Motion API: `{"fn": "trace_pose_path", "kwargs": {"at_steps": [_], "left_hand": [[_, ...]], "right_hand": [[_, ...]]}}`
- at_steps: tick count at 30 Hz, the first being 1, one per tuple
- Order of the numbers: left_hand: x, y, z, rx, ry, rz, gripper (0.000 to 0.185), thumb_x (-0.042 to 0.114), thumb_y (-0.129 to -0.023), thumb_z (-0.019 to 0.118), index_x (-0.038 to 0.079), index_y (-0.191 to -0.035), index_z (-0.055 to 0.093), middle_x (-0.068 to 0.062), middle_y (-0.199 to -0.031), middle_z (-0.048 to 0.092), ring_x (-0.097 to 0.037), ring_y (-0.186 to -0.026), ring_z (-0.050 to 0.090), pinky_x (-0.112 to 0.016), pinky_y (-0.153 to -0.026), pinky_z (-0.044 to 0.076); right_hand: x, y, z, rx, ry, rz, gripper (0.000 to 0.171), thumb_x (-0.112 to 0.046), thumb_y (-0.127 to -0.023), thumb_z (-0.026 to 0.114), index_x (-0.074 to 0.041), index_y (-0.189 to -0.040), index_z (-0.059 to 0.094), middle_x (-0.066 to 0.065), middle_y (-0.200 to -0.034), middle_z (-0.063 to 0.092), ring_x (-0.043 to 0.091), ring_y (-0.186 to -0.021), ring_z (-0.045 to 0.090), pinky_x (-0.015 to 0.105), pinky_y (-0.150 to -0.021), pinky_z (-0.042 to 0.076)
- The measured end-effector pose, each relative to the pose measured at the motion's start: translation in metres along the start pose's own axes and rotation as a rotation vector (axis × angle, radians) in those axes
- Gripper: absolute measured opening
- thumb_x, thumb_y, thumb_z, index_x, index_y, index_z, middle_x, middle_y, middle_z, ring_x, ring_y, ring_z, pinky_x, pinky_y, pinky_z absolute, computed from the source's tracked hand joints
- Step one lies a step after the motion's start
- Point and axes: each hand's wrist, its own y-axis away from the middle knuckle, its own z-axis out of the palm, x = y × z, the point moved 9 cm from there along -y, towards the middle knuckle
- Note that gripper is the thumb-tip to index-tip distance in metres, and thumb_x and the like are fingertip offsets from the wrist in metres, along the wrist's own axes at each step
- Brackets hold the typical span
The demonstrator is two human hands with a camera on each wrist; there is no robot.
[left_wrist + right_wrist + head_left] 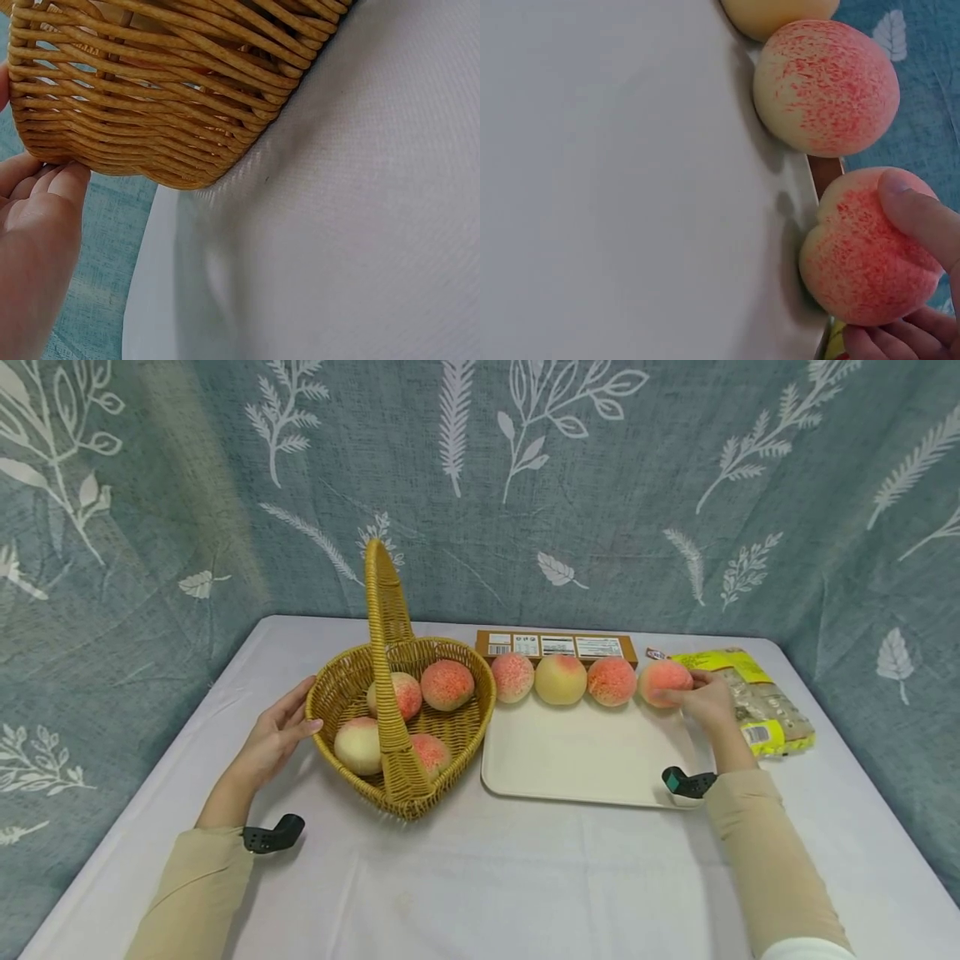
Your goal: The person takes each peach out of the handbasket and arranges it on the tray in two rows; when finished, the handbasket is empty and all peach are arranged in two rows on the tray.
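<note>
White cloth, woven wicker basket [352,689], right hand [708,700] gripping round speckled peach [663,681]

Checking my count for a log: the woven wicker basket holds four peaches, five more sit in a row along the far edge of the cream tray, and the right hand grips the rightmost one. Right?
Not quite. The row on the cream tray has four peaches, not five, as the head view shows. The woven wicker basket does hold four, and the right hand grips the rightmost peach.

Bright, even light; soft shadows
</note>
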Motion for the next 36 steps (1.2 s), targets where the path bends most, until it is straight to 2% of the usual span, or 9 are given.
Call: {"fn": "trace_pose_path", "kwargs": {"at_steps": [2, 4, 8, 11, 13, 21, 24, 31, 36], "left_hand": [[-0.001, 0.000, 0.000, -0.003, 0.003, -0.002, 0.074, -0.009, -0.095, 0.046, -0.007, -0.152, -0.001, -0.025, -0.159, -0.007, -0.036, -0.146, -0.001, -0.016, -0.110, 0.026], [-0.001, 0.000, 0.000, -0.003, 0.002, -0.003, 0.074, -0.009, -0.095, 0.046, -0.007, -0.152, -0.001, -0.024, -0.159, -0.007, -0.036, -0.146, -0.001, -0.016, -0.110, 0.027], [-0.001, 0.000, -0.001, 0.001, 0.004, -0.002, 0.074, -0.009, -0.095, 0.046, -0.007, -0.152, -0.001, -0.024, -0.159, -0.007, -0.036, -0.146, -0.001, -0.017, -0.111, 0.026], [-0.001, 0.000, -0.001, 0.002, 0.005, -0.001, 0.074, -0.009, -0.094, 0.046, -0.006, -0.152, 0.000, -0.024, -0.159, -0.007, -0.035, -0.146, -0.001, -0.018, -0.111, 0.025], [-0.001, 0.000, -0.001, 0.002, 0.006, 0.000, 0.074, -0.010, -0.094, 0.046, -0.007, -0.152, 0.000, -0.024, -0.159, -0.007, -0.035, -0.146, -0.001, -0.018, -0.112, 0.025], [-0.002, -0.001, -0.001, 0.004, -0.001, 0.002, 0.074, -0.010, -0.094, 0.046, -0.007, -0.152, 0.000, -0.024, -0.159, -0.006, -0.035, -0.146, 0.000, -0.018, -0.112, 0.024], [-0.002, -0.001, -0.001, 0.003, 0.002, 0.002, 0.074, -0.010, -0.094, 0.046, -0.007, -0.152, 0.000, -0.025, -0.159, -0.006, -0.036, -0.146, 0.000, -0.018, -0.112, 0.025], [-0.002, -0.001, -0.001, 0.004, 0.000, 0.002, 0.074, -0.010, -0.094, 0.046, -0.007, -0.152, 0.000, -0.024, -0.159, -0.006, -0.035, -0.146, 0.000, -0.018, -0.112, 0.024], [-0.002, -0.001, -0.001, 0.003, -0.001, 0.005, 0.074, -0.010, -0.094, 0.046, -0.007, -0.152, 0.000, -0.025, -0.159, -0.006, -0.036, -0.146, 0.000, -0.018, -0.112, 0.025]], "right_hand": [[0.000, 0.000, -0.002, 0.038, 0.025, 0.004, 0.085, -0.020, -0.082, 0.078, 0.007, -0.147, 0.033, 0.028, -0.144, 0.041, 0.040, -0.130, 0.042, 0.046, -0.106, 0.040], [-0.005, 0.000, -0.002, 0.046, 0.084, -0.036, 0.083, -0.020, -0.080, 0.079, 0.008, -0.145, 0.036, 0.030, -0.141, 0.044, 0.041, -0.128, 0.044, 0.047, -0.105, 0.041], [-0.017, 0.000, 0.004, 0.007, 0.226, -0.143, 0.083, -0.019, -0.079, 0.079, 0.010, -0.144, 0.037, 0.033, -0.138, 0.045, 0.046, -0.125, 0.045, 0.052, -0.102, 0.042], [-0.020, 0.000, 0.009, -0.034, 0.262, -0.176, 0.086, -0.021, -0.079, 0.079, 0.009, -0.146, 0.033, 0.035, -0.140, 0.042, 0.048, -0.126, 0.043, 0.055, -0.102, 0.042], [-0.020, 0.000, 0.011, -0.051, 0.252, -0.181, 0.086, -0.020, -0.080, 0.078, 0.008, -0.147, 0.032, 0.035, -0.142, 0.039, 0.048, -0.127, 0.041, 0.055, -0.102, 0.041], [-0.013, 0.000, 0.013, -0.128, 0.029, -0.157, 0.080, -0.008, -0.088, 0.069, 0.007, -0.151, 0.022, 0.028, -0.153, 0.027, 0.043, -0.139, 0.029, 0.048, -0.113, 0.031], [-0.011, -0.001, 0.012, -0.118, 0.017, -0.143, 0.079, -0.010, -0.088, 0.070, 0.006, -0.151, 0.024, 0.027, -0.153, 0.028, 0.042, -0.140, 0.028, 0.047, -0.113, 0.030], [-0.012, -0.001, 0.012, -0.042, 0.014, -0.133, 0.078, -0.014, -0.088, 0.071, 0.005, -0.150, 0.028, 0.028, -0.149, 0.035, 0.040, -0.136, 0.037, 0.045, -0.109, 0.037], [-0.013, 0.001, 0.014, -0.044, 0.030, -0.129, 0.080, -0.018, -0.089, 0.071, 0.005, -0.151, 0.026, 0.028, -0.150, 0.033, 0.041, -0.136, 0.035, 0.046, -0.110, 0.036]]}}
